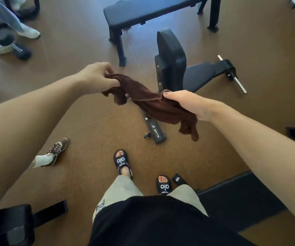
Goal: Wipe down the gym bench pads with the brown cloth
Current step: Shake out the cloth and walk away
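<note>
A gym, judging by the equipment. Brown rubber-like flooring [82,125] underfoot, with a black flat bench [143,11] at the far side, an adjustable padded bench [171,59] just before it, and a dumbbell [11,45] near the left edge.

You have only the one view, a wide-angle camera worn on your head, tilted steeply down and forward so the floor [82,110] fills nearly the whole picture. Your own torso and sandalled feet sit at six o'clock, right under the lens. Both forearms reach in from eight and four o'clock and meet near the centre, close to the camera. The flat bench [148,10] lies farthest off, at twelve o'clock. Edges bow outward, as a wide lens does.
</note>
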Demonstrator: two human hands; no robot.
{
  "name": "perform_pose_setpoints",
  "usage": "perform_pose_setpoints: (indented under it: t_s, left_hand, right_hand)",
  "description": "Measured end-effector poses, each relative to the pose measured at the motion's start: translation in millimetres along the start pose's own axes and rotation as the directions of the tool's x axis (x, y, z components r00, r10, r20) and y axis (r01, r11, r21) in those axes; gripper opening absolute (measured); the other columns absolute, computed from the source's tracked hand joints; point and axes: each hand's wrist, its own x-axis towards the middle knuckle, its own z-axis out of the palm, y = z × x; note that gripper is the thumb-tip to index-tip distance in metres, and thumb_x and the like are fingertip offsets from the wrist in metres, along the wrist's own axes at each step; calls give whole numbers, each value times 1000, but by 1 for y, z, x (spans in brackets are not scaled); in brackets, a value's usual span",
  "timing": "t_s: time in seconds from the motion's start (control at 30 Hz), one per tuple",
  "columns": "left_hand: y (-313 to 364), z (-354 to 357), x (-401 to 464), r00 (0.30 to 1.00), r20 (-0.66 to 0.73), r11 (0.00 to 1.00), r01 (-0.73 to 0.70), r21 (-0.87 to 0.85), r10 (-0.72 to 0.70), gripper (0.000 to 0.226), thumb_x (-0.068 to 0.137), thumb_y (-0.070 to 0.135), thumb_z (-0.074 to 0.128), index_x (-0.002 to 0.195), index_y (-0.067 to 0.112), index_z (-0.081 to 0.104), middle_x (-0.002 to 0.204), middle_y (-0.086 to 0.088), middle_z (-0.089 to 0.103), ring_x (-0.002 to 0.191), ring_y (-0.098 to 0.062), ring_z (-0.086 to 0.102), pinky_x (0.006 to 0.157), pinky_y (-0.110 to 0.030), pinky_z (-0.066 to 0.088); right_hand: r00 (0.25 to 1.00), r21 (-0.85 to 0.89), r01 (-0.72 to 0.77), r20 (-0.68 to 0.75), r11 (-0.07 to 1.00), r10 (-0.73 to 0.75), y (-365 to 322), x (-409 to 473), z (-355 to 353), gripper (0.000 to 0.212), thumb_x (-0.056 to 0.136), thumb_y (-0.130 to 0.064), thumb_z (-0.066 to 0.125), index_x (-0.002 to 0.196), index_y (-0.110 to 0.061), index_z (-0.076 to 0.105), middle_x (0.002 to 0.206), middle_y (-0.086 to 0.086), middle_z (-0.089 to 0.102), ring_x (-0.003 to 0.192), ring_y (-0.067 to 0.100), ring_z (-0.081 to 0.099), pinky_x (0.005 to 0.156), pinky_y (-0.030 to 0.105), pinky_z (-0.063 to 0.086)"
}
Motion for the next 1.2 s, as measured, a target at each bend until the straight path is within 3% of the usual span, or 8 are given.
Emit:
perform_pose_setpoints:
  t_s: [0.1,0.23,0.47,0.57,0.7,0.9,1.07,1.2]
  left_hand:
    - [-16,-2,30,968,44,932,248,-266,-246,54,93,54,62,131,17,50,127,-8,61,109,-29,62,89,-44,55]
    - [-39,8,49,749,579,702,599,-384,-322,116,84,93,25,148,-1,42,141,-17,56,136,-40,51,114,-58,40]
    - [-57,0,87,732,681,361,630,-688,22,69,100,69,39,123,12,69,117,-13,75,104,-26,71,89,-36,59]
    - [-81,-33,132,797,602,433,562,-705,-54,52,101,56,52,130,16,66,126,-13,71,111,-26,69,94,-40,59]
    - [-104,-73,195,882,438,593,449,-669,-173,29,104,30,58,125,10,63,119,-12,69,98,-22,66,66,-28,56]
    - [-112,-129,282,942,159,798,334,-502,-294,26,94,33,73,107,17,58,115,-10,66,104,-22,64,100,-42,56]
    - [-111,-181,336,965,134,882,259,-393,-223,65,86,24,83,137,22,43,123,-3,55,113,-25,57,100,-42,54]
    - [-115,-220,374,972,235,999,8,-32,-1,55,85,2,74,126,26,46,111,-2,56,100,-23,57,74,-29,49]
  right_hand:
    - [999,291,28,15,956,-33,-39,16,6,49,101,-61,49,108,-19,73,102,8,76,100,25,72,98,44,56]
    - [993,573,111,-43,812,-106,-99,51,25,41,105,-53,48,115,-20,70,102,1,75,94,18,70,84,34,56]
    - [975,692,211,-203,690,-95,-173,123,42,39,105,-50,47,105,-18,70,95,4,72,96,20,68,87,37,56]
    - [965,726,223,-257,650,-44,-191,149,36,40,104,-51,50,104,-17,71,104,9,72,102,23,69,92,40,56]
    - [951,739,221,-309,637,29,-214,193,26,46,107,-49,44,110,-14,74,118,13,75,110,24,72,95,41,58]
    - [854,375,-24,-474,927,214,-243,272,-15,54,104,-48,42,132,-6,63,126,11,68,115,32,64,106,47,51]
    - [770,254,-64,-602,965,210,-262,323,-62,48,102,-35,50,129,3,61,115,14,65,113,37,63,97,44,52]
    - [746,261,-30,-637,965,195,-289,356,-84,41,96,-31,65,128,-6,58,117,10,60,120,37,62,100,45,55]
